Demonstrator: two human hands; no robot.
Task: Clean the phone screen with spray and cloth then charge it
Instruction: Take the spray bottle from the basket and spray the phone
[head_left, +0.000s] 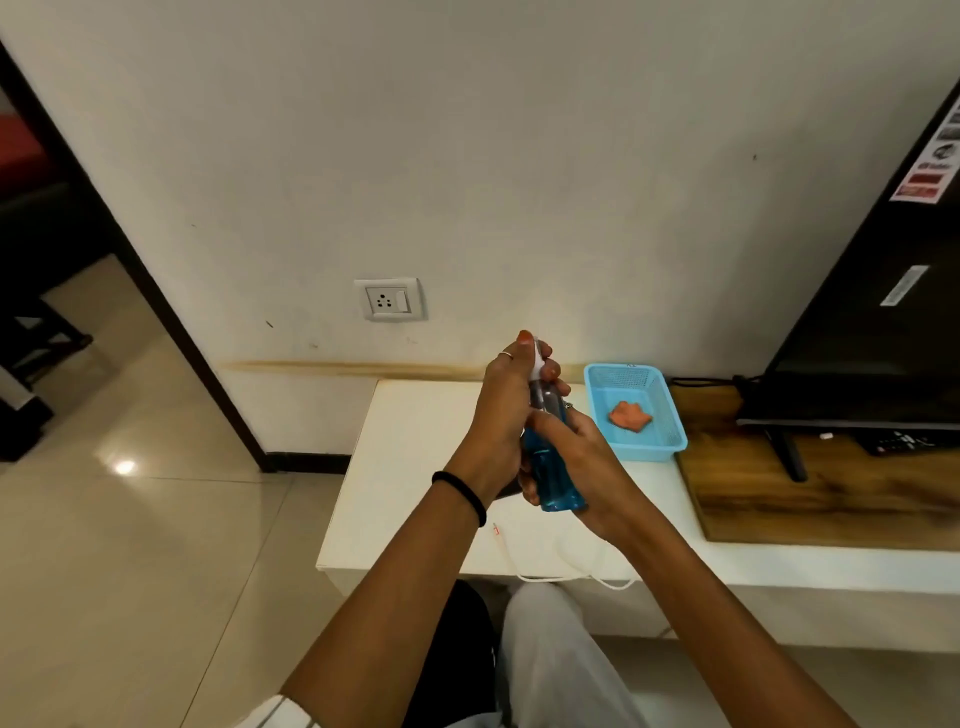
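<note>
A clear spray bottle (557, 480) of blue liquid stands upright in both hands above the white table (410, 467). My left hand (501, 410) curls round its top, fingers on the white nozzle cap. My right hand (589, 462) grips the bottle's lower body. An orange cloth (629, 415) lies crumpled in a blue plastic basket (655, 448) just right of the hands. A white charging cable (566, 577) trails over the table's front edge, its plug end lying left of it. A dark sliver shows under my left wrist; the phone itself is hidden.
A wall socket (387, 300) with a switch sits above the table's left end. A black TV (857, 338) stands on a wooden top (779, 499) at the right. My knees are under the table's front edge. Tiled floor and a doorway lie to the left.
</note>
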